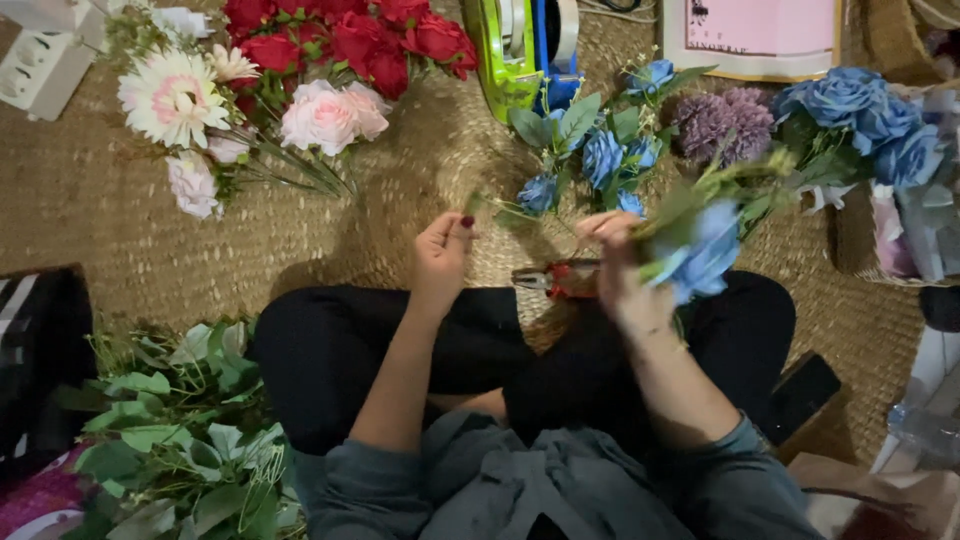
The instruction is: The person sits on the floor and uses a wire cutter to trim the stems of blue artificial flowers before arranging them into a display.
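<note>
I sit cross-legged on a woven straw mat [120, 240]. My right hand [620, 275] grips a bunch of artificial blue roses [705, 250] by their green stems, the heads pointing right. My left hand [442, 258] is raised beside it, fingers pinched on a thin green stem [490, 208] that runs toward the bunch. Red-handled pliers [550, 277] lie on the mat between my hands, just past my knees.
Pink, white and red artificial flowers [300, 90] lie at the far left. More blue and purple flowers [720, 120] lie far right. A green tape dispenser [510, 50] stands at the back. Green foliage [170, 430] is piled by my left knee; a dark phone [800, 395] lies by my right.
</note>
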